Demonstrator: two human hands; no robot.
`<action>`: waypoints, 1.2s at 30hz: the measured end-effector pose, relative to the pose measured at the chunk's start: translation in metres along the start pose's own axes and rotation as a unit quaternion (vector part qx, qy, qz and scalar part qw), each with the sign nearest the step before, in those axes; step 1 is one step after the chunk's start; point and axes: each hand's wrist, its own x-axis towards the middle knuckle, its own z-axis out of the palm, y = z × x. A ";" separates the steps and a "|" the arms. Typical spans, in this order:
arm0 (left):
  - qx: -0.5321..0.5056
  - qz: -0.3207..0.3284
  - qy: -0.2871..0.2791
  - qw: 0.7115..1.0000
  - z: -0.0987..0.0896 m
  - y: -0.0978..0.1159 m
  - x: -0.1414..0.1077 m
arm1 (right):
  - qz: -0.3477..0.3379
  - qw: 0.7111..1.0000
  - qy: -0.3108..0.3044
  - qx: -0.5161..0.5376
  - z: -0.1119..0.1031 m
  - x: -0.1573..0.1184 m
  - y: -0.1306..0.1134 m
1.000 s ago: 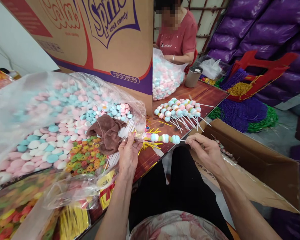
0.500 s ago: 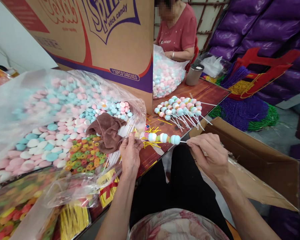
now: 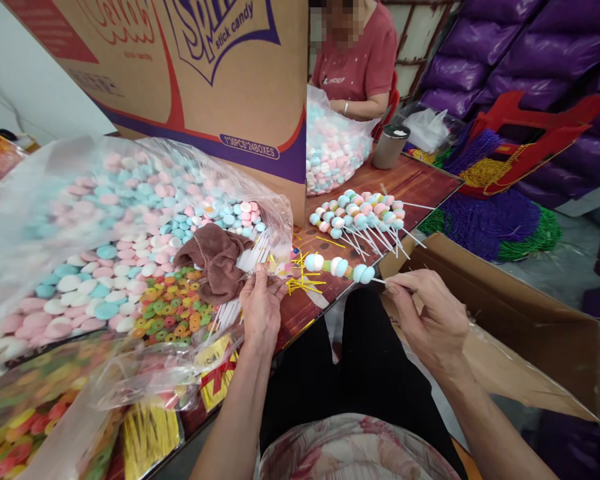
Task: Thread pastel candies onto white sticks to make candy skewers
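The right hand (image 3: 430, 317) has thumb and fingertips closed in a pinch on the bare white end of a candy skewer (image 3: 339, 267), which lies across the near edge of the table (image 3: 425, 175), its bare end out past that edge. The left hand (image 3: 263, 310) is half curled at the other end, thumb up, beside what looks like clear wrapping; whether it grips this cannot be told. To handle the skewer well, I would pinch only bare stick, pull or push along its line rather than sideways, and leave the soft pieces unsqueezed; a light touch at the far end should spare both wrapping and sweets. Counting: one skewer is in hand, its marshmallows showing in three groups. A heap of skewers (image 3: 360, 213) lies towards the table's far right corner, perhaps a dozen or more, too overlapped for a sure number. There are one brown cloth (image 3: 213, 260), one lidded cup (image 3: 391, 147), two bags of marshmallows, one close by (image 3: 100, 193) and one beyond (image 3: 337, 150), and two packs of yellow ties near the table's near edge, one with red marking (image 3: 219, 370), one plain (image 3: 150, 437). Two cartons show, one upright (image 3: 190, 107), one open (image 3: 545, 340) below the edge, and one other person (image 3: 363, 60) sits across. Gummy rings (image 3: 173, 307) are past counting.
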 end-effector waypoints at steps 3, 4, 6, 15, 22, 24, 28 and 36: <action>-0.010 0.002 0.007 1.000 0.003 -0.001 -0.003 | -0.006 1.000 0.018 -0.003 0.005 -0.005 -0.003; -0.014 0.002 0.010 1.000 0.003 -0.002 -0.005 | -0.009 1.000 0.021 -0.003 0.007 -0.007 -0.004; -0.020 0.001 0.011 1.000 0.004 -0.003 -0.007 | -0.016 1.000 0.021 -0.007 0.010 -0.010 -0.005; -0.035 0.055 0.017 0.998 0.003 -0.006 -0.004 | -0.098 0.994 -0.022 -0.039 0.002 -0.012 -0.008; 0.009 0.089 -0.067 0.994 -0.001 -0.001 0.002 | 0.010 0.994 -0.076 0.073 0.003 -0.007 -0.007; 0.026 0.092 -0.077 0.992 -0.002 -0.001 0.003 | 0.036 0.992 -0.078 0.088 0.005 -0.007 -0.007; 0.047 0.100 -0.056 0.992 -0.005 -0.004 0.002 | 0.062 0.994 -0.050 0.068 0.010 -0.011 -0.008; 0.120 0.108 -0.054 0.985 -0.009 -0.003 0.006 | -0.048 0.998 -0.005 -0.036 0.009 -0.015 -0.004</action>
